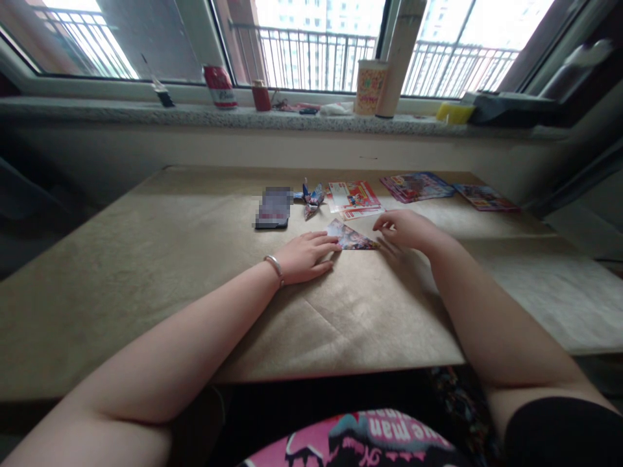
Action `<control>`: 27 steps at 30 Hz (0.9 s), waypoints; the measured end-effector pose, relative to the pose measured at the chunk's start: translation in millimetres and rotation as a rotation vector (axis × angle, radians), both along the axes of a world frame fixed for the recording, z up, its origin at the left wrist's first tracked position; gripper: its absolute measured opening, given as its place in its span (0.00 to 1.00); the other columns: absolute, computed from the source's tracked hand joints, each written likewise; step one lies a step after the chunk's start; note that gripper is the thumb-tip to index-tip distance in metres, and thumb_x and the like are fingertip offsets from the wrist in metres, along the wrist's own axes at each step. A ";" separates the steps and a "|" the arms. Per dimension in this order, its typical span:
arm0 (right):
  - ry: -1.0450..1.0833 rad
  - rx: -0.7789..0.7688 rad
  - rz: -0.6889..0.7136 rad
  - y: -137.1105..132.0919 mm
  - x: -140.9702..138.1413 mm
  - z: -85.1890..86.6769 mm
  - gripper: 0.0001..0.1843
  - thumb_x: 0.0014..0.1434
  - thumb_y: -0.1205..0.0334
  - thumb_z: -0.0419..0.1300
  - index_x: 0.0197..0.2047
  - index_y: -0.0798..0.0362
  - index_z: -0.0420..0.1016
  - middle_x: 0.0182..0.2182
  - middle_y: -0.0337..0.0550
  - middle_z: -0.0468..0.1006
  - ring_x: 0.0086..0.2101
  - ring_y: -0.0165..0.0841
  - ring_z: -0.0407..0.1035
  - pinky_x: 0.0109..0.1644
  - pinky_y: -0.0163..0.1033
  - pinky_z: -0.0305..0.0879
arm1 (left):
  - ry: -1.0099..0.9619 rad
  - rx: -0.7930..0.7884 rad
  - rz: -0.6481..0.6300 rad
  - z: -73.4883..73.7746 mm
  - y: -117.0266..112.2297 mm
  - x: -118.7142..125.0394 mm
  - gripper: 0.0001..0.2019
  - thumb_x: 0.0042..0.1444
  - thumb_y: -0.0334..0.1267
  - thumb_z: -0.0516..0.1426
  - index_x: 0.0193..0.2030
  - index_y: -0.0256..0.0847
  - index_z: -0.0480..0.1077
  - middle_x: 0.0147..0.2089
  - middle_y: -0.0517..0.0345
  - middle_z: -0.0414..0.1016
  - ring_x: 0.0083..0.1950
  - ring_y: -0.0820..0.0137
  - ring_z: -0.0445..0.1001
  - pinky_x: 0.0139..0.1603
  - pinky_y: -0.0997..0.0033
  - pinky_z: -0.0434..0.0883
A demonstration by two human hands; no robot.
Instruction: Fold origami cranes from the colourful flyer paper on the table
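A printed sheet of paper folded into a triangle [356,237] lies on the table in front of me, its long edge towards me. My left hand [307,258] rests flat with fingers stretched out, the fingertips over the triangle's left corner, which they partly hide. A silver bracelet [274,264] circles that wrist. Close to the triangle's right corner hovers my right hand [406,228], its fingers loosely curled and a little apart, with nothing visible between them. Just beyond the triangle stands a folded paper crane [312,198] made of similar printed paper.
A phone [273,209], blurred out, lies left of the crane. Red and white printed sheets [354,197] and colourful paper stacks [416,186] [487,197] lie at the back right. On the windowsill stand a red can [220,87], a paper cup [370,87] and a tube [395,65].
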State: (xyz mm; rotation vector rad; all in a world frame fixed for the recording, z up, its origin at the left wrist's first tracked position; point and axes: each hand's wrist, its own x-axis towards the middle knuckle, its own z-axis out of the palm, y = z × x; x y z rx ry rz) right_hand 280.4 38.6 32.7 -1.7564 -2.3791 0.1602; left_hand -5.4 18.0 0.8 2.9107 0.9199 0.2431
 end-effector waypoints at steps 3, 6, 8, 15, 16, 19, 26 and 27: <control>0.101 0.191 0.218 -4.5 -21.6 -13.2 0.15 0.60 0.62 0.57 0.49 0.49 0.79 0.50 0.44 0.78 0.50 0.39 0.71 0.55 0.43 0.65 | -0.027 0.015 -0.030 -1.3 -0.9 1.3 0.23 0.66 0.46 0.49 0.64 0.43 0.65 0.68 0.52 0.63 0.69 0.61 0.59 0.69 0.58 0.58; 0.037 0.251 0.335 -11.2 -44.5 -25.7 0.19 0.63 0.59 0.55 0.55 0.49 0.77 0.56 0.47 0.74 0.54 0.42 0.66 0.60 0.48 0.62 | -0.057 0.046 -0.074 -3.3 -1.9 3.0 0.22 0.66 0.45 0.49 0.63 0.42 0.65 0.67 0.51 0.64 0.68 0.62 0.61 0.69 0.59 0.60; -0.008 0.237 0.338 -13.9 -55.2 -31.5 0.20 0.65 0.58 0.52 0.57 0.50 0.75 0.58 0.47 0.73 0.56 0.43 0.65 0.60 0.49 0.61 | -0.067 0.071 -0.089 -4.3 -2.2 3.9 0.22 0.65 0.44 0.50 0.63 0.41 0.66 0.66 0.50 0.65 0.68 0.62 0.62 0.68 0.59 0.61; -0.078 0.259 0.259 -12.3 -63.5 -35.5 0.21 0.64 0.58 0.53 0.56 0.56 0.75 0.55 0.51 0.74 0.53 0.46 0.66 0.59 0.49 0.62 | -0.028 0.093 -0.041 -4.3 -2.4 5.6 0.22 0.65 0.47 0.50 0.62 0.41 0.67 0.65 0.47 0.66 0.67 0.60 0.63 0.68 0.57 0.61; -0.075 0.259 0.258 -11.8 -63.0 -35.8 0.21 0.64 0.58 0.53 0.56 0.56 0.75 0.56 0.51 0.74 0.54 0.45 0.65 0.59 0.49 0.61 | -0.025 0.087 -0.040 -4.3 -2.4 5.7 0.22 0.65 0.47 0.50 0.62 0.41 0.67 0.65 0.47 0.66 0.67 0.59 0.63 0.68 0.57 0.61; -0.042 0.253 0.257 -9.6 -61.5 -37.7 0.21 0.63 0.58 0.54 0.56 0.55 0.76 0.56 0.50 0.74 0.54 0.44 0.65 0.60 0.48 0.60 | -0.022 0.078 -0.039 -4.9 -2.0 6.0 0.23 0.65 0.47 0.50 0.63 0.41 0.66 0.66 0.47 0.66 0.67 0.60 0.62 0.69 0.57 0.60; 0.017 0.275 0.250 -3.6 -61.3 -40.4 0.18 0.60 0.60 0.56 0.49 0.57 0.80 0.51 0.51 0.78 0.51 0.42 0.68 0.60 0.45 0.60 | -0.010 0.100 -0.048 -5.3 -1.4 6.8 0.23 0.66 0.46 0.49 0.63 0.41 0.66 0.65 0.48 0.66 0.67 0.59 0.62 0.69 0.57 0.59; 0.014 0.275 0.249 -3.3 -61.5 -40.3 0.17 0.60 0.60 0.56 0.48 0.57 0.80 0.50 0.51 0.78 0.50 0.42 0.68 0.60 0.45 0.60 | -0.008 0.106 -0.051 -5.1 -1.5 7.0 0.23 0.66 0.46 0.49 0.63 0.42 0.66 0.65 0.48 0.66 0.67 0.59 0.62 0.68 0.57 0.59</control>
